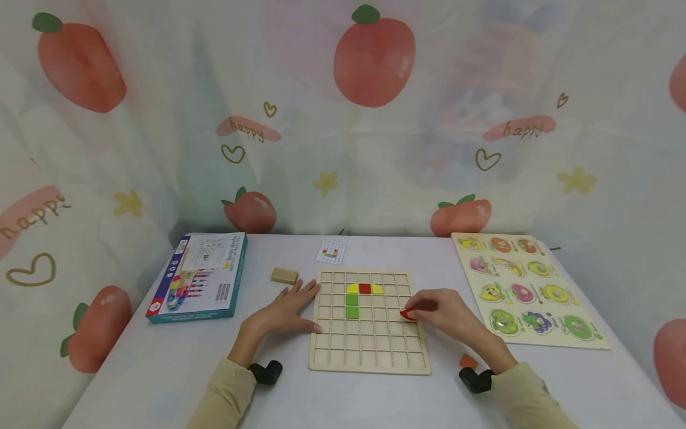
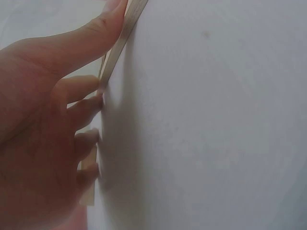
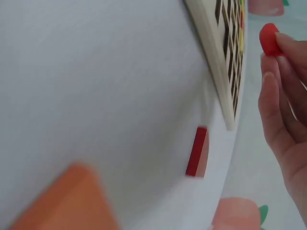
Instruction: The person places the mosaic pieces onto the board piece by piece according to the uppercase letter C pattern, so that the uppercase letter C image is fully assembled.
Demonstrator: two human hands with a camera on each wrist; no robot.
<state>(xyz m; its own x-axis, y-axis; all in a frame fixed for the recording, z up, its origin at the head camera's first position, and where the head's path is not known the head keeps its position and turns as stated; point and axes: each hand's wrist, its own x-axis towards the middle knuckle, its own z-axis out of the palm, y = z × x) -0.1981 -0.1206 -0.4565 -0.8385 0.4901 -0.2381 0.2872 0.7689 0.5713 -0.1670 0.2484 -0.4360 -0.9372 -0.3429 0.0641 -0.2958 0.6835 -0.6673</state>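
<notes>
A wooden grid board point(image 1: 370, 361) lies mid-table. Set in its upper part are a red square point(image 1: 365, 288) between two yellow rounded pieces point(image 1: 377, 289), and two green squares point(image 1: 352, 311) below the left yellow one. My left hand point(image 1: 286, 310) rests spread against the board's left edge, thumb and fingers along the rim; the left wrist view shows that edge point(image 2: 120, 45) too. Over the board's right side, my right hand point(image 1: 442, 310) pinches a red rounded piece point(image 3: 270, 40) between thumb and finger. Another red piece point(image 3: 197, 152) lies on the table beside the board, hidden in the head view.
An orange block point(image 1: 468, 361) lies near the right wrist. Behind the board are a small pattern card point(image 1: 330, 253) and a plain wooden block point(image 1: 284, 275). A toy box point(image 1: 200, 277) stands at left, a fruit puzzle board point(image 1: 527, 286) at right. Both wrists carry black cameras point(image 1: 266, 372).
</notes>
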